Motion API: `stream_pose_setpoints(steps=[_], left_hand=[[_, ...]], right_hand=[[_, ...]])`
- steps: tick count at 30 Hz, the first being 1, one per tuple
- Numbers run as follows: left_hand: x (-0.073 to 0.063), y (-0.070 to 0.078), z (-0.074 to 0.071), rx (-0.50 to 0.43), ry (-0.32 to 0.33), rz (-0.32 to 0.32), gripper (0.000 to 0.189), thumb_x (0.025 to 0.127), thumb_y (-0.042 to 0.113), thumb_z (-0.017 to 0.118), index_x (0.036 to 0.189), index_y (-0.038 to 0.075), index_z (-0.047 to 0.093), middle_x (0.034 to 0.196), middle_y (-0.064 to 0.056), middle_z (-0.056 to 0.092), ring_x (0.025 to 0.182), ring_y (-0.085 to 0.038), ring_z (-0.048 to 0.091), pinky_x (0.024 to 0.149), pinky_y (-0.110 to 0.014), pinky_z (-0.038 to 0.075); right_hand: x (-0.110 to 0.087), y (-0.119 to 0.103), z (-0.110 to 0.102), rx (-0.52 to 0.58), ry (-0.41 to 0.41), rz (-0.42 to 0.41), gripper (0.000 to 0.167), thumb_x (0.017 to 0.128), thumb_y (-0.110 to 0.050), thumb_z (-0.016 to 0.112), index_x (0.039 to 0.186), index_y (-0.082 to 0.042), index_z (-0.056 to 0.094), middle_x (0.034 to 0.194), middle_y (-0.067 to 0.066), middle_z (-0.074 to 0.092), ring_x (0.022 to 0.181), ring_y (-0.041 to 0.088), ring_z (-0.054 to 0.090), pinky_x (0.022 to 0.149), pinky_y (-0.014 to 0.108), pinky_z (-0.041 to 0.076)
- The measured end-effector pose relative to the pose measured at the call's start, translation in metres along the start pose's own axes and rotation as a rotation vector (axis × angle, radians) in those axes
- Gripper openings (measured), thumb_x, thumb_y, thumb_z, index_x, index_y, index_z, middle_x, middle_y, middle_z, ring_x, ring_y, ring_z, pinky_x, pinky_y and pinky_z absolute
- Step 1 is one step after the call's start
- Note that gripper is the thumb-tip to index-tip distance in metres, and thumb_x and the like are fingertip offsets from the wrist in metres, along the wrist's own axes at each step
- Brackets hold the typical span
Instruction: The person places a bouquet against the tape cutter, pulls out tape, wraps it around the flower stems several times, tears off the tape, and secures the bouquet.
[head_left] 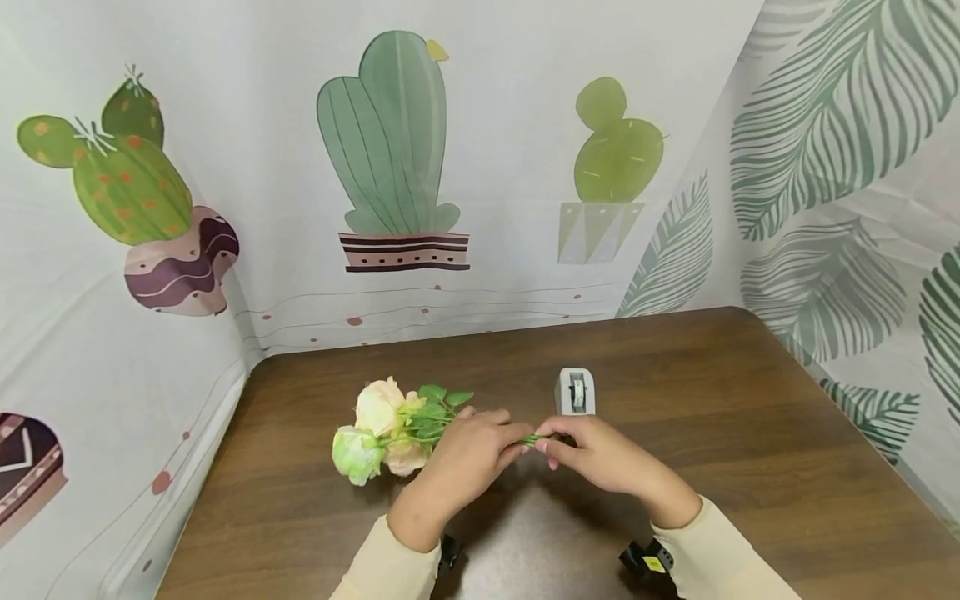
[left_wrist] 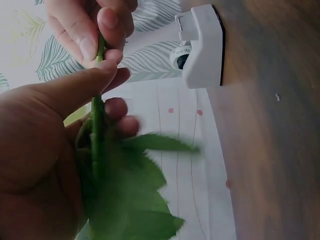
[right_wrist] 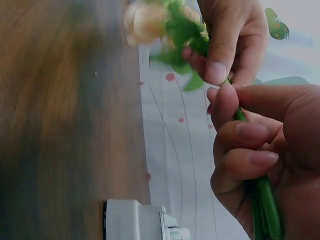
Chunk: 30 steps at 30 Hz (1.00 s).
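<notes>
A bunch of flowers lies sideways over the table, with a cream bloom, a pale green-white bloom and a peach bloom at the left. Behind the blooms, my left hand grips the green stems, leaves hanging beside its palm. Close to its fingertips, my right hand holds the stem ends, fingers curled round them. Thumbs and fingertips of both hands nearly meet. Beyond the right hand stands a white tape dispenser with a roll in it.
The brown wooden table reaches back to a white cloth printed with cacti and leaves. Each wrist wears a black device, the right one bearing a yellow label. A tiny speck lies on the tabletop.
</notes>
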<state>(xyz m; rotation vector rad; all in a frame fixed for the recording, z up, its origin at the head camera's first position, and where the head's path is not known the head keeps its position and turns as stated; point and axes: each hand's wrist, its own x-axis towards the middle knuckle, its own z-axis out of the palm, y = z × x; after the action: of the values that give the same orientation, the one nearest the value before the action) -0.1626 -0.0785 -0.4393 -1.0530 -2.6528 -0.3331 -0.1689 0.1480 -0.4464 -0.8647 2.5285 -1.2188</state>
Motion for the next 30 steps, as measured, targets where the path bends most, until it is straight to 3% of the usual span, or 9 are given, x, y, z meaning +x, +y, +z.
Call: stream_pose_setpoints(steps=[6, 10, 14, 18, 25, 30], left_hand=[[0.001, 0.001, 0.006, -0.026, -0.018, -0.007, 0.024, 0.095, 0.034, 0.068, 0.118, 0.027, 0.074, 0.082, 0.01, 0.062, 0.072, -0.006, 0.055, 0.078, -0.036, 0.05], [0.001, -0.002, 0.007, -0.062, -0.009, -0.033, 0.025, 0.096, 0.033, 0.068, 0.12, 0.026, 0.074, 0.082, 0.01, 0.062, 0.071, -0.007, 0.055, 0.073, -0.032, 0.047], [0.0, -0.008, 0.003, -0.123, -0.01, -0.067, 0.027, 0.097, 0.032, 0.068, 0.121, 0.024, 0.073, 0.083, 0.009, 0.062, 0.068, -0.006, 0.052, 0.069, -0.027, 0.044], [-0.002, -0.014, -0.004, -0.216, -0.021, -0.094, 0.029, 0.097, 0.03, 0.067, 0.124, 0.02, 0.072, 0.091, 0.006, 0.068, 0.07, -0.006, 0.054, 0.069, -0.026, 0.048], [-0.004, -0.023, -0.011, -0.307, -0.067, -0.154, 0.031, 0.101, 0.032, 0.062, 0.13, 0.024, 0.069, 0.09, 0.009, 0.065, 0.068, -0.006, 0.05, 0.066, -0.024, 0.045], [-0.005, -0.024, -0.013, -0.328, -0.099, -0.182, 0.032, 0.102, 0.035, 0.059, 0.132, 0.028, 0.067, 0.089, 0.012, 0.062, 0.068, -0.005, 0.048, 0.066, -0.023, 0.043]], right_hand=[[-0.001, 0.004, -0.007, -0.005, -0.008, 0.011, 0.011, 0.1, -0.03, 0.064, 0.103, -0.024, 0.072, 0.079, -0.012, 0.066, 0.073, 0.002, 0.058, 0.069, 0.023, 0.05], [-0.003, 0.006, -0.015, -0.034, 0.011, 0.041, 0.013, 0.097, -0.031, 0.069, 0.106, -0.025, 0.074, 0.084, -0.013, 0.068, 0.074, 0.002, 0.058, 0.068, 0.023, 0.05], [-0.005, 0.006, -0.023, -0.011, 0.064, 0.075, 0.012, 0.094, -0.031, 0.072, 0.105, -0.025, 0.075, 0.081, -0.009, 0.068, 0.071, 0.005, 0.055, 0.064, 0.022, 0.047], [-0.006, 0.007, -0.028, 0.05, 0.128, 0.1, 0.009, 0.093, -0.028, 0.074, 0.102, -0.024, 0.075, 0.081, -0.003, 0.068, 0.069, 0.007, 0.054, 0.061, 0.022, 0.046], [-0.006, 0.006, -0.026, 0.088, 0.26, 0.024, 0.017, 0.094, -0.025, 0.073, 0.111, -0.022, 0.07, 0.079, -0.003, 0.06, 0.062, 0.005, 0.046, 0.054, 0.023, 0.043], [-0.005, 0.006, -0.022, 0.132, 0.32, 0.023, 0.012, 0.095, -0.02, 0.072, 0.104, -0.018, 0.064, 0.081, 0.0, 0.056, 0.065, 0.007, 0.047, 0.056, 0.023, 0.043]])
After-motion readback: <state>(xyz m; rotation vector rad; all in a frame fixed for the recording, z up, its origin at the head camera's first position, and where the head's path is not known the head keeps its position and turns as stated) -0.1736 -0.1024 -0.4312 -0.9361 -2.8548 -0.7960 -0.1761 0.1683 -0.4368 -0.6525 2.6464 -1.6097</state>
